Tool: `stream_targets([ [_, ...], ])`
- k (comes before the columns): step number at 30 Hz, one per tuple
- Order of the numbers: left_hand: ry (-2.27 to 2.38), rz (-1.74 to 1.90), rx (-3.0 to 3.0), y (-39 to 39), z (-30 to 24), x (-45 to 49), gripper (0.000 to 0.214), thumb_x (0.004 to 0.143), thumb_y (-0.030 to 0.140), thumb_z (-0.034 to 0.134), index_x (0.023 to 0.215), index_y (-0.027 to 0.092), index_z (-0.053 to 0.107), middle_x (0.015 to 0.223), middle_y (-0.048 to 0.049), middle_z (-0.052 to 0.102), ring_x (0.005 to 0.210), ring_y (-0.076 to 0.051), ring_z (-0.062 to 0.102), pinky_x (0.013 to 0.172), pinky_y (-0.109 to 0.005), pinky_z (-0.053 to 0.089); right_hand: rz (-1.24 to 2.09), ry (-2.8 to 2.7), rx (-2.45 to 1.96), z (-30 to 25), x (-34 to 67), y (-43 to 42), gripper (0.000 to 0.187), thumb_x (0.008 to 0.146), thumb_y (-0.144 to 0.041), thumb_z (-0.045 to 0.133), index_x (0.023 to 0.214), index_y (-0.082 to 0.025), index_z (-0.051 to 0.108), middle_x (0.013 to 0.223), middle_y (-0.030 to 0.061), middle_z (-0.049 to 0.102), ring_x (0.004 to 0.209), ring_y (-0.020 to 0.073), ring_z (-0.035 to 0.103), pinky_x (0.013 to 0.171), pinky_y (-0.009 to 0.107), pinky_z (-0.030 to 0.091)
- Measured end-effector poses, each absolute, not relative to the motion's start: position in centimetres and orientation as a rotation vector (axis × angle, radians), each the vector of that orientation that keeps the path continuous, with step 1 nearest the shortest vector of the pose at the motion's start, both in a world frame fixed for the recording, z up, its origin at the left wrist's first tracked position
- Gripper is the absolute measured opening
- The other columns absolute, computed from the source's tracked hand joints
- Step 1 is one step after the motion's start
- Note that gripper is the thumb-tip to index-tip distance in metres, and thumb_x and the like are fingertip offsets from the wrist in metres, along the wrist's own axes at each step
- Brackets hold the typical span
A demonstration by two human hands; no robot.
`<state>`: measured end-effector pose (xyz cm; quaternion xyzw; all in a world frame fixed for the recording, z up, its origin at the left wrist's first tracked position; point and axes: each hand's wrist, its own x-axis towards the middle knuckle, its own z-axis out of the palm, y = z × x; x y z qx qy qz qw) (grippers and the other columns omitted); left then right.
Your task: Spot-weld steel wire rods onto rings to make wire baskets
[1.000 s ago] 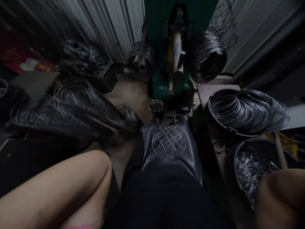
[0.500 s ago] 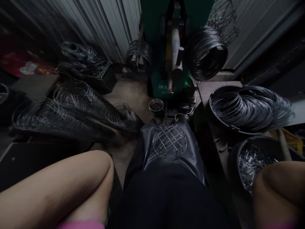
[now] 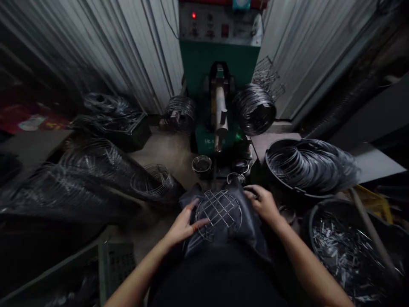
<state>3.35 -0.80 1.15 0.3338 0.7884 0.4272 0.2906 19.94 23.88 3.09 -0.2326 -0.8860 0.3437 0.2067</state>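
Note:
A round wire grid rack (image 3: 219, 209) lies on a dark apron over my lap. My left hand (image 3: 184, 224) rests at its left rim with the fingers spread, the thumb touching the wire edge. At the rack's right rim sits my right hand (image 3: 262, 201), fingers curled over the edge near a small metal ring. Straight ahead stands a green machine (image 3: 219, 64) with a horizontal arm (image 3: 219, 111) pointing toward me.
A black tub of wire rings (image 3: 309, 167) sits at right, with a tub of short metal pieces (image 3: 348, 251) nearer me. Long stacks of wire hoops (image 3: 92, 172) lie at left. A small cup (image 3: 202, 163) stands below the machine. Corrugated walls close in behind.
Both hands have come forward onto the wire rack; earlier only my bent arms showed at the frame's lower corners. The view has tilted up, showing the machine's control panel.

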Motion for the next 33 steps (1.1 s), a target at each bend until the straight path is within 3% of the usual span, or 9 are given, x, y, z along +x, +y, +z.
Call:
stream_targets([
  [4,2.127,1.034,0.955,-0.3,-3.0,6.6,0.108,0.051,0.052,0.076,0.138,0.013,0.026,0.139,-0.0197,0.034,0.131,-0.034,0.030,0.108,-0.050,0.024,1.359,-2.354,-0.938,-2.3,19.5,22.6,0.035,0.075,-0.045,0.053,0.090,-0.018,0.069,0.092,0.0092,0.071,0.088,0.0246,0.065,0.079,0.034,0.050],
  [6,2.161,1.065,0.967,0.0,-4.1,7.4,0.114,0.048,0.048,0.079,0.140,0.014,0.020,0.141,-0.0194,0.030,0.132,-0.034,0.027,0.109,-0.051,0.023,1.512,-2.282,-0.962,-4.0,19.2,22.2,0.039,0.074,-0.049,0.052,0.087,-0.018,0.070,0.091,0.0089,0.071,0.088,0.0247,0.065,0.080,0.034,0.049],
  [12,2.173,1.253,0.980,1.6,-4.5,6.1,0.099,0.060,0.029,0.071,0.141,0.015,0.016,0.137,-0.0158,0.035,0.129,-0.030,0.033,0.109,-0.048,0.023,1.578,-2.159,-0.910,-3.6,19.1,21.8,0.044,0.071,-0.056,0.052,0.082,-0.017,0.070,0.079,0.0073,0.070,0.081,0.0248,0.065,0.076,0.035,0.050],
  [15,2.051,1.286,1.205,2.5,-3.0,3.4,0.097,0.062,0.027,0.068,0.142,0.015,0.015,0.135,-0.0148,0.038,0.125,-0.027,0.038,0.108,-0.045,0.026,1.507,-2.088,-0.901,-3.0,19.3,21.5,0.043,0.073,-0.056,0.051,0.084,-0.019,0.070,0.084,0.0076,0.070,0.085,0.0270,0.065,0.078,0.037,0.050],
  [20,1.864,1.189,1.365,1.7,-2.8,0.0,0.100,0.065,0.041,0.068,0.143,0.016,0.011,0.135,-0.0146,0.040,0.125,-0.027,0.039,0.107,-0.044,0.026,1.421,-2.176,-0.840,-3.9,20.6,19.8,0.027,0.072,-0.056,0.053,0.076,-0.036,0.070,0.084,-0.0009,0.072,0.087,0.0303,0.065,0.079,0.042,0.051],
  [25,1.864,1.143,1.361,-0.5,-7.7,0.0,0.089,0.070,0.054,0.061,0.142,0.018,0.023,0.146,-0.0165,0.027,0.134,-0.033,0.025,0.110,-0.049,0.018,1.622,-2.265,-0.809,-4.9,21.8,20.1,0.020,0.067,-0.044,0.064,0.081,-0.035,0.074,0.084,0.0001,0.073,0.083,0.0277,0.067,0.075,0.035,0.053],
  [28,1.868,1.165,1.410,-1.2,-9.2,0.4,0.085,0.073,0.050,0.060,0.143,0.024,0.019,0.148,-0.0124,0.024,0.135,-0.032,0.023,0.110,-0.050,0.018,1.338,-2.142,-0.940,-3.8,22.0,24.8,0.025,0.068,-0.039,0.065,0.088,-0.028,0.073,0.091,0.0024,0.072,0.089,0.0266,0.066,0.080,0.035,0.051],
  [30,1.842,1.159,1.435,-1.3,-9.3,0.5,0.085,0.072,0.048,0.062,0.142,0.029,0.019,0.149,-0.0091,0.022,0.136,-0.032,0.021,0.110,-0.050,0.018,1.111,-2.044,-1.051,-2.1,21.9,29.8,0.031,0.075,-0.038,0.056,0.099,-0.022,0.069,0.100,0.0062,0.070,0.099,0.0258,0.062,0.089,0.037,0.046],
  [33,1.766,1.169,1.379,-1.1,-9.1,0.5,0.091,0.066,0.054,0.064,0.142,0.030,0.020,0.150,-0.0072,0.021,0.136,-0.034,0.019,0.109,-0.051,0.019,0.609,-1.971,-1.463,1.0,21.3,37.7,0.038,0.082,-0.034,0.049,0.113,-0.015,0.060,0.105,0.0119,0.067,0.098,0.0229,0.062,0.085,0.033,0.047],
])
